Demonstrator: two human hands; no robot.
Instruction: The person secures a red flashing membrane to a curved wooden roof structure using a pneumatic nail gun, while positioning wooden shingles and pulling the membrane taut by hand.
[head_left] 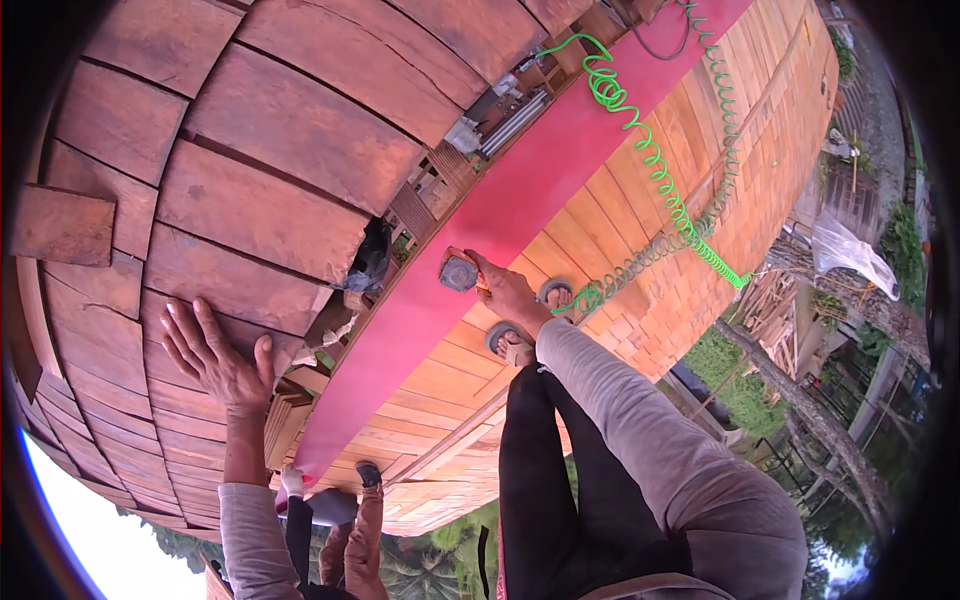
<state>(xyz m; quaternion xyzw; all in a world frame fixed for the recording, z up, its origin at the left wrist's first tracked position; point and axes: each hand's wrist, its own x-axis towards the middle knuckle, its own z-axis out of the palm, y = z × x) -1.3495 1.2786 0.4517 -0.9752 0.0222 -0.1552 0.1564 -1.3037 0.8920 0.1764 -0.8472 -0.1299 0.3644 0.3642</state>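
Note:
My left hand (215, 358) lies flat with fingers spread on weathered reddish-brown wooden shingles (290, 190) at the left. In my right hand (508, 298) is a boxy dark grey and orange tape measure (459, 271), held over a long pink-red strip (520, 195). The strip runs diagonally between the old shingles and the newer, lighter wooden shingles (620, 240). My feet in sandals (510, 343) stand on the lighter shingles, just beyond my right hand.
A green coiled air hose (660, 175) crosses the strip and lighter shingles. An open gap (430, 190) beside the strip holds wood pieces, metal bars and a black plastic bag (370, 258). Another person's legs (362, 540) are at lower left. Past the roof edge are branches and a clear bag (850, 255).

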